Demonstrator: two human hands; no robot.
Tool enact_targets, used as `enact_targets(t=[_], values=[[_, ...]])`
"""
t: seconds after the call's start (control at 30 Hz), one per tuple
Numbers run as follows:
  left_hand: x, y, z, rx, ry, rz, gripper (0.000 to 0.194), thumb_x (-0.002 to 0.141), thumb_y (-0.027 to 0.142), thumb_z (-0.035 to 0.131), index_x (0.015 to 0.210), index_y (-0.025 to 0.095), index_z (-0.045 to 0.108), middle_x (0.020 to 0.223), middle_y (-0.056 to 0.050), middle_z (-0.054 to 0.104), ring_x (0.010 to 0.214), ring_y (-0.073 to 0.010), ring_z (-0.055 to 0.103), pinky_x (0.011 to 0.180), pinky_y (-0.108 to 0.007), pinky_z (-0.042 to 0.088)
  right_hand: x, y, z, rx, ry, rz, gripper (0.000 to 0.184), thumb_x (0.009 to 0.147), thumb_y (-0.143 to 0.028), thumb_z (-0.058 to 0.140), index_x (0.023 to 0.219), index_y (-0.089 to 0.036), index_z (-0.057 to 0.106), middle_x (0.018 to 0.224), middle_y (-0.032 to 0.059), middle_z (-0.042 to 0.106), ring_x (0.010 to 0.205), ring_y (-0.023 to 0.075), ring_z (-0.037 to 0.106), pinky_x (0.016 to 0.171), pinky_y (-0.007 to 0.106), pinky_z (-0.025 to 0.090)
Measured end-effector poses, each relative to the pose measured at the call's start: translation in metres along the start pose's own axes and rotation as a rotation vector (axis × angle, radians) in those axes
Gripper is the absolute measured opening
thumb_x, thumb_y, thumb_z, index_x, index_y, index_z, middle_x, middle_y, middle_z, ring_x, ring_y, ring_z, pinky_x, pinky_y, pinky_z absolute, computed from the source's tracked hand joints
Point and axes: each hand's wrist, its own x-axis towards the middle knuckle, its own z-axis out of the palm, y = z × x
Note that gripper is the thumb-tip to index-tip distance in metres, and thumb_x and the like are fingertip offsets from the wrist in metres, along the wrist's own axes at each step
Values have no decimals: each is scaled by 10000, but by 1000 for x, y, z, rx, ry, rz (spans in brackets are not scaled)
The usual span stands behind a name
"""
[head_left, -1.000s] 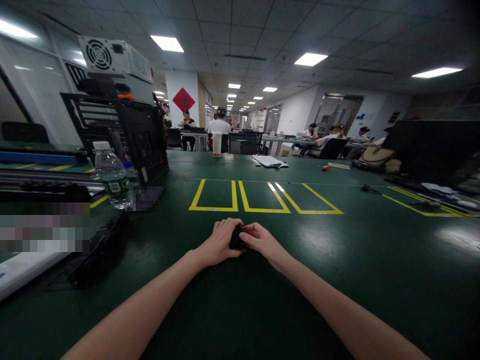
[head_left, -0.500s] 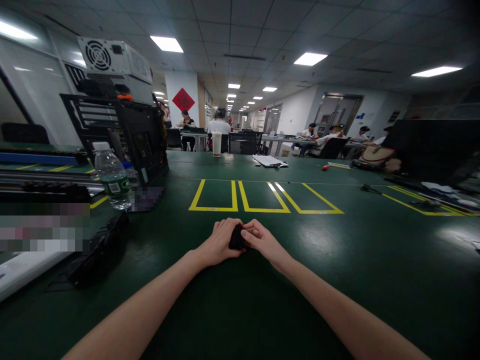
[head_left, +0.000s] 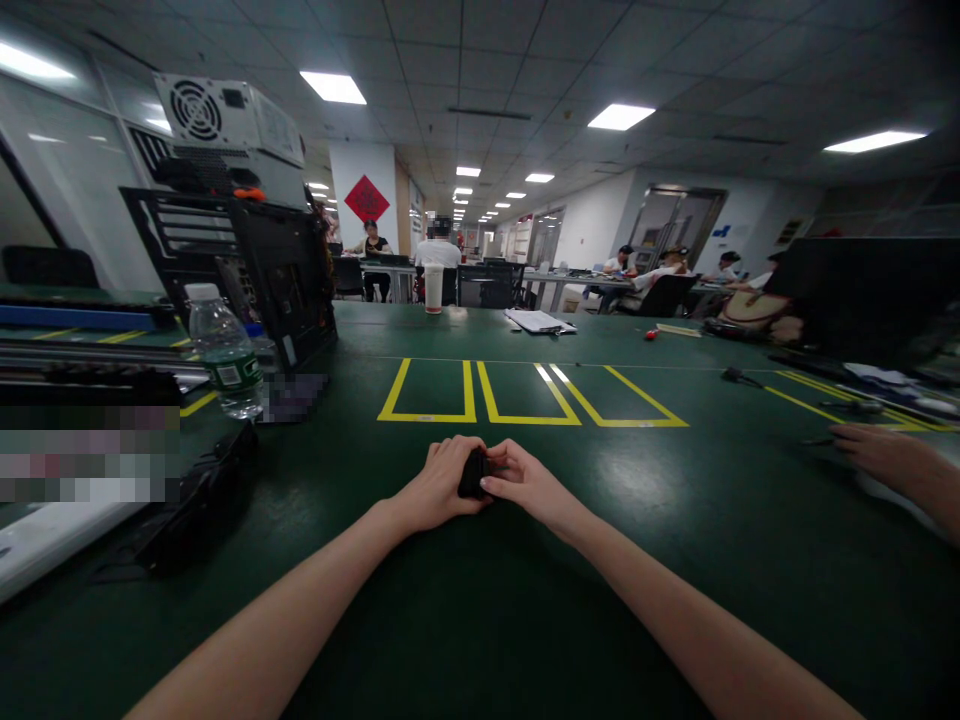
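Both hands meet at table centre on a small black object (head_left: 473, 473), too dark and too covered to identify. Left hand (head_left: 439, 488) is curled around its left side, fingers wrapped over the top; right hand (head_left: 523, 481) closes on it from the right, thumb and fingertips pinching the edge. The object sits between the two palms, at or just above the dark green matte tabletop (head_left: 675, 560); contact with the surface can't be told. It's just short of the three yellow tape outlines (head_left: 525, 395) marked on the table. Left side: clear plastic water bottle with white cap and green label (head_left: 223, 350), standing upright, beside an open black metal computer chassis (head_left: 247, 270) with a white fan-grilled power supply unit (head_left: 225, 120) on top. A black flat part (head_left: 202, 500) lies near the left table edge. Far side of the table: white paper cup (head_left: 433, 288) and a white clipboard-like pad (head_left: 538, 321), well apart from the hands. Right edge: another person's hand (head_left: 881, 455) resting flat on the table, apart from the wearer's. People are seated at desks in the background.
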Motion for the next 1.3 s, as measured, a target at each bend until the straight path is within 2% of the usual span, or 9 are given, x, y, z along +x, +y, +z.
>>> enact_targets(t=[0.17, 0.37, 0.5, 0.63, 0.8, 0.9, 1.07, 1.2, 1.3], values=[[0, -1, 2, 2, 19, 2, 509, 664, 311, 617, 1084, 207, 348, 1014, -52, 459, 927, -215, 446, 813, -362, 330, 2, 4, 4, 1, 79, 8, 248, 712, -398, 543, 867, -214, 484, 920, 18, 563, 916, 190, 534, 786, 365, 429], [0, -3, 3, 8, 28, 13, 507, 671, 308, 613, 1087, 198, 344, 1029, -58, 453, 930, -207, 445, 812, -347, 335, 5, 10, 4, -8, 121, 88, 314, 700, -391, 561, 938, -201, 483, 976, 44, 551, 952, 201, 519, 811, 376, 421], [0, -2, 3, 5, 18, 8, 495, 678, 307, 603, 1086, 201, 344, 1025, -56, 454, 927, -208, 445, 812, -354, 336, 3, 7, 2, -16, 61, 67, 283, 710, -366, 554, 934, -204, 490, 983, 40, 544, 955, 195, 516, 817, 380, 417], [1, -2, 3, 22, 27, 7, 505, 664, 290, 611, 1084, 200, 346, 1006, -55, 458, 920, -216, 445, 807, -363, 333, 1, 4, 0, 15, -1, 18, 344, 624, -293, 654, 904, -218, 469, 950, 12, 545, 915, 181, 538, 801, 363, 426], [0, -3, 3, 12, 20, 22, 515, 664, 305, 614, 1092, 208, 343, 1026, -54, 454, 933, -215, 445, 814, -362, 332, 4, 7, 3, 21, 88, 29, 264, 684, -401, 571, 843, -208, 486, 869, 9, 573, 860, 168, 546, 765, 347, 434], [0, -3, 3, 11, 36, 6, 526, 659, 304, 623, 1092, 210, 341, 1022, -53, 454, 922, -212, 450, 811, -359, 335, 6, 10, 4, 36, 115, 22, 267, 684, -388, 577, 857, -204, 490, 888, 13, 574, 873, 168, 542, 764, 331, 438], [0, 1, -1, -4, -2, -4, 499, 677, 307, 604, 1090, 210, 343, 1033, -57, 450, 947, -220, 440, 828, -370, 325, 7, 11, 1, 32, 96, 78, 311, 701, -350, 568, 952, -187, 487, 997, 48, 550, 955, 182, 518, 815, 349, 421], [0, 5, -5, -8, -16, -13, 482, 685, 304, 592, 1090, 213, 349, 1021, -56, 457, 932, -223, 449, 807, -368, 333, 3, 7, -1, -3, 32, 23, 283, 674, -286, 606, 916, -199, 488, 1006, 25, 540, 965, 180, 512, 832, 357, 411], [0, 5, -6, -4, -28, 1, 474, 694, 310, 581, 1095, 212, 347, 1019, -58, 458, 930, -221, 449, 803, -365, 334, 0, 5, 1, 9, 39, 18, 292, 659, -277, 624, 904, -218, 476, 1003, 13, 540, 966, 181, 513, 815, 356, 420]])
